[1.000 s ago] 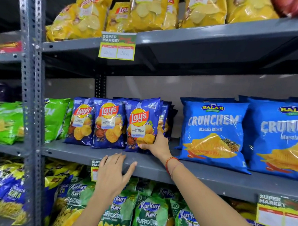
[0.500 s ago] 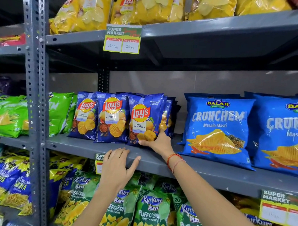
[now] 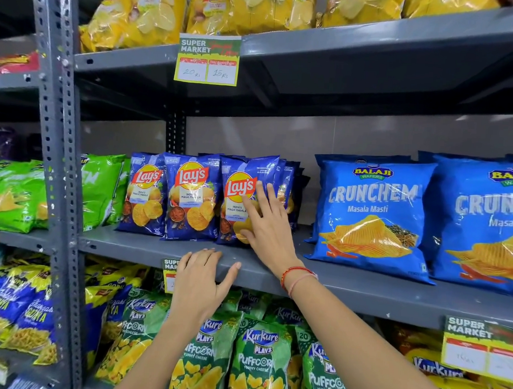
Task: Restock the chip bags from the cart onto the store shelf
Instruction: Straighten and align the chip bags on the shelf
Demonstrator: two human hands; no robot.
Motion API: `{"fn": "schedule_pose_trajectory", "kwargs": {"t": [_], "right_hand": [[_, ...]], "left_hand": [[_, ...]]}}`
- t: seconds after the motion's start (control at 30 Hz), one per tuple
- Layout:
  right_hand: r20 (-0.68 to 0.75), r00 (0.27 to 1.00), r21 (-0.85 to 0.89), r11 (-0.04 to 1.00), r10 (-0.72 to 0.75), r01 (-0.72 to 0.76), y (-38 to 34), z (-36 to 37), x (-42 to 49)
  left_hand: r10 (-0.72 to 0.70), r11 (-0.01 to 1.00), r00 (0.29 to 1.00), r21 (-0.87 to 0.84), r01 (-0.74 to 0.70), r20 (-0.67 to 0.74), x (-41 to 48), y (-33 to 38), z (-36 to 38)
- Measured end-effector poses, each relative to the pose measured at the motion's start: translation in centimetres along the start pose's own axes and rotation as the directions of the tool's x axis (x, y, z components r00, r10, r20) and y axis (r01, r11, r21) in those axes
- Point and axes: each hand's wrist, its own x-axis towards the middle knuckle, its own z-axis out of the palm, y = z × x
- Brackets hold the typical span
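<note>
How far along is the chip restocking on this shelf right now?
Done: three blue Lay's bags stand in a front row on the middle shelf, more behind. In hand: the right hand lies flat against the rightmost Lay's bag, gripping nothing, while the left hand rests on the shelf edge. Left: a gap beside the Crunchem bag; the cart is out of view.

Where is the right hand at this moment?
Center of the head view: the right hand lies flat on the rightmost front Lay's bag, middle shelf, left of the Crunchem bag.
</note>
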Motion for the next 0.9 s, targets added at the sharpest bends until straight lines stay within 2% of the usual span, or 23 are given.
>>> {"fn": "schedule_pose_trajectory", "kwargs": {"t": [0.1, 0.23, 0.37, 0.47, 0.6, 0.73, 0.8, 0.9], "right_hand": [[0.104, 0.993, -0.004, 0.999, 0.051, -0.051, 0.3, 0.1, 0.1], [0.077, 0.997, 0.025, 1.000, 0.016, -0.018, 0.3, -0.4, -0.2], [-0.051, 0.999, 0.085, 0.996, 0.010, -0.006, 1.3, -2.2, -1.0], [-0.186, 0.978, 0.153, 0.986, 0.090, -0.062, 3.1, -4.8, -1.8], [-0.335, 0.891, 0.237, 0.943, 0.306, -0.235, 7.2, -8.9, -3.5], [-0.360, 0.759, 0.309, 0.837, 0.542, -0.452, 12.2, -11.6, -5.9], [-0.307, 0.712, 0.347, 0.771, 0.632, -0.534, 14.0, -12.2, -7.1], [-0.103, 0.663, 0.463, 0.626, 0.742, -0.628, 15.7, -12.5, -8.5]], "left_hand": [[0.004, 1.000, 1.000, 0.007, -0.004, 0.019, 0.0, -0.1, 0.0], [0.032, 0.999, 0.999, 0.011, -0.032, 0.040, 0.0, -0.4, -0.1], [0.046, 0.999, 0.998, -0.001, -0.046, 0.041, 0.1, -0.5, -0.4], [0.060, 0.996, 0.998, -0.063, -0.062, -0.028, 0.3, 0.2, -0.6], [0.115, 0.955, 0.988, -0.264, -0.139, -0.104, 1.8, 4.2, -1.4], [0.122, 0.847, 0.986, -0.506, -0.162, -0.110, 4.3, 10.0, -1.2], [0.123, 0.791, 0.990, -0.595, -0.142, -0.072, 5.7, 12.3, -0.4], [0.109, 0.701, 0.991, -0.713, -0.024, 0.074, 7.7, 15.3, 1.3]]}}
